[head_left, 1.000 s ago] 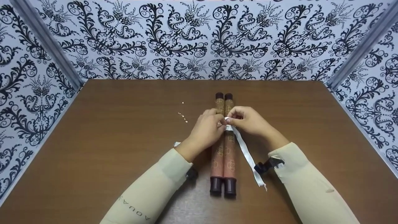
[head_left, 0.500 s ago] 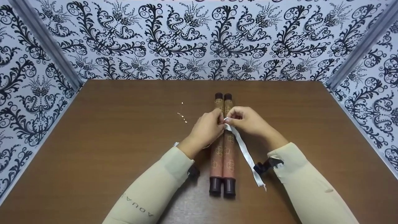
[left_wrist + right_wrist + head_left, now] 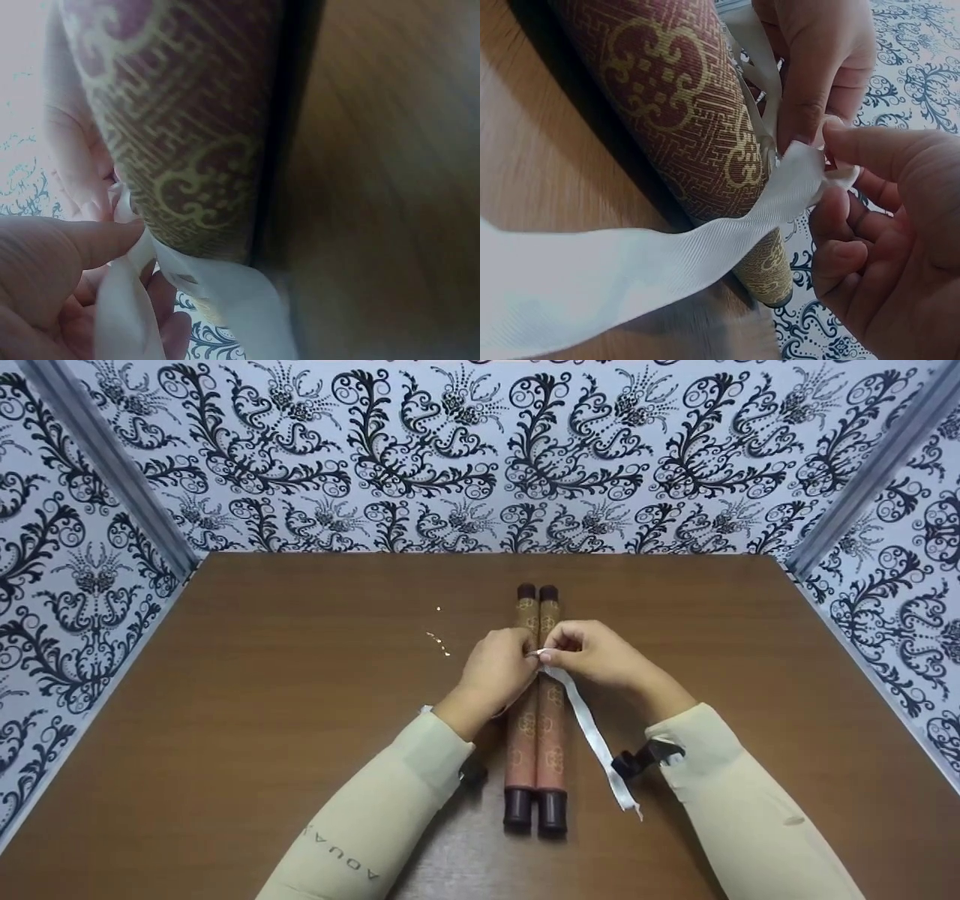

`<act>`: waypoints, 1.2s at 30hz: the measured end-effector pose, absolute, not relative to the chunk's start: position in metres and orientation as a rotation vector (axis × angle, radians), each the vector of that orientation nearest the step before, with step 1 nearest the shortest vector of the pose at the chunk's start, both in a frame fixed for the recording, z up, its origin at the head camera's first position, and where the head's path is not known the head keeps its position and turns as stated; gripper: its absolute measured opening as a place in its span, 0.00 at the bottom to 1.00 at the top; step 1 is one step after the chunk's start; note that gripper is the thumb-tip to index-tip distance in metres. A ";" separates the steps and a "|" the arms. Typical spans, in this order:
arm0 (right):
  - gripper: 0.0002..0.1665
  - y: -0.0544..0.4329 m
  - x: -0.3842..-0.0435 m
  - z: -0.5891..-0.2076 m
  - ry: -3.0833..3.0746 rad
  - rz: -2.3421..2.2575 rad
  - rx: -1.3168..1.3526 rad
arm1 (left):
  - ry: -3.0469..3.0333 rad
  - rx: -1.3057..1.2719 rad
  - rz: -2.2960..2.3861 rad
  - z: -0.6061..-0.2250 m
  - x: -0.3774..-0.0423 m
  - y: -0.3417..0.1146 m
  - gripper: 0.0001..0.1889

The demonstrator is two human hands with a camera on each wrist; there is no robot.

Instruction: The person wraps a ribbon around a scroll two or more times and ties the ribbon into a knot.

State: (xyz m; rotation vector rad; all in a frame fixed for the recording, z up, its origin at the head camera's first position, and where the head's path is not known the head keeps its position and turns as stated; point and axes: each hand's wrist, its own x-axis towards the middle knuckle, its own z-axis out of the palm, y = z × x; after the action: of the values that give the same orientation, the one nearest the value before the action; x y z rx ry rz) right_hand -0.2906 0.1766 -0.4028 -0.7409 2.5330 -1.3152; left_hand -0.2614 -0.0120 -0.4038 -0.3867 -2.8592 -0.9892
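Observation:
Two rolled scrolls, a left one (image 3: 520, 754) and a right one (image 3: 551, 754), lie side by side with dark end caps and gold-patterned brocade. A white ribbon (image 3: 589, 727) passes round at least one of them near the middle, its tail trailing right over the table. My left hand (image 3: 491, 671) lies over the left scroll and pinches the ribbon between thumb and fingers, as the left wrist view shows. From the right, my right hand (image 3: 604, 656) pinches a folded bit of ribbon (image 3: 799, 176) between thumb and forefinger. The fingertips of both hands nearly meet.
Small pale scraps (image 3: 438, 642) lie on the brown table (image 3: 300, 697) left of the scrolls. Black-and-white patterned walls (image 3: 450, 450) enclose the back and sides. Dark wrist cameras sit at both cuffs, the right one (image 3: 637, 761) touching or overlapping the ribbon's tail.
My left hand has shifted slightly down and right, its fingers drawn in from over the scrolls. The right hand dips a little with the ribbon. The tail stays put.

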 end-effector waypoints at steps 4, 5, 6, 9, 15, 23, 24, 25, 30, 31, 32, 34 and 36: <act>0.11 0.177 -0.290 -0.402 2.469 -1.376 -0.709 | -2.848 -0.363 -0.993 -0.405 -0.263 -0.013 0.11; 0.12 0.176 -0.290 -0.402 2.458 -1.392 -0.694 | -2.845 -0.360 -0.997 -0.405 -0.263 -0.013 0.11; 0.12 0.176 -0.290 -0.401 2.449 -1.408 -0.680 | -2.840 -0.361 -1.001 -0.405 -0.263 -0.014 0.11; 0.11 0.176 -0.291 -0.402 2.440 -1.421 -0.652 | -2.831 -0.360 -1.006 -0.406 -0.264 -0.014 0.11; 0.10 0.177 -0.292 -0.404 2.478 -1.366 -0.684 | -2.842 -0.351 -1.017 -0.406 -0.263 -0.013 0.07; 0.16 0.178 -0.292 -0.405 2.469 -1.321 -0.717 | -2.849 -0.363 -1.011 -0.406 -0.262 -0.014 0.04; 0.15 0.177 -0.292 -0.405 2.477 -1.318 -0.715 | -2.849 -0.366 -1.011 -0.406 -0.262 -0.014 0.04; 0.14 0.177 -0.292 -0.405 2.483 -1.317 -0.712 | -2.851 -0.369 -1.012 -0.406 -0.262 -0.014 0.03; 0.09 0.177 -0.292 -0.406 2.531 -1.306 -0.715 | -2.882 -0.365 -1.019 -0.406 -0.261 -0.018 0.04; 0.09 0.177 -0.292 -0.406 2.534 -1.310 -0.713 | -2.891 -0.363 -1.012 -0.406 -0.261 -0.019 0.05; 0.09 0.178 -0.292 -0.406 2.542 -1.308 -0.714 | -2.902 -0.362 -1.006 -0.407 -0.261 -0.020 0.07; 0.09 0.178 -0.292 -0.406 2.553 -1.312 -0.706 | -2.923 -0.365 -0.995 -0.407 -0.261 -0.024 0.10; 0.09 0.179 -0.293 -0.407 2.569 -1.311 -0.690 | -2.943 -0.374 -1.009 -0.408 -0.261 -0.029 0.13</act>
State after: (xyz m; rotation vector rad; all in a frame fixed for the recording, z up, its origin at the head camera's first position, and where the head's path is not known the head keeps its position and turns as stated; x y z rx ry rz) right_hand -0.2925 0.1789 -0.4069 -0.6901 2.5691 -1.3106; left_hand -0.2609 -0.0290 -0.4081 -0.3742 -2.9432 -1.0088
